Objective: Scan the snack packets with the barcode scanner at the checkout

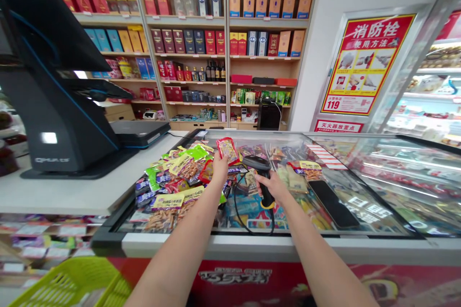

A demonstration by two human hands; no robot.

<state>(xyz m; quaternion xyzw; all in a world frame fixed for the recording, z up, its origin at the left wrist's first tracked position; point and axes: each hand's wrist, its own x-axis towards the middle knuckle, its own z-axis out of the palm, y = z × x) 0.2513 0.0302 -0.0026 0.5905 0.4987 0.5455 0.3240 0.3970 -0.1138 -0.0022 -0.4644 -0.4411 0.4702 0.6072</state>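
Between the fingers of my left hand (221,167) is a red-edged snack packet (228,149), held up over the freezer's glass top. My right hand (272,186) is wrapped round the handle of a black barcode scanner (260,165), whose head points left toward the packet. A black cable (236,201) loops down from the scanner onto the glass. To the left of my left hand lies a heap of snack packets (176,172) in yellow, green, purple and red. Right of the scanner, a few more packets (306,169) lie near a black smartphone (333,204).
A checkout terminal (61,105) stands on the white counter (72,194) at left. Below it is a green plastic basket (72,278). The chest freezer's front rim (252,245) runs across before me. Shelves of boxed bottles (190,41) line the back wall, beside a red fire-hydrant sign (369,64).
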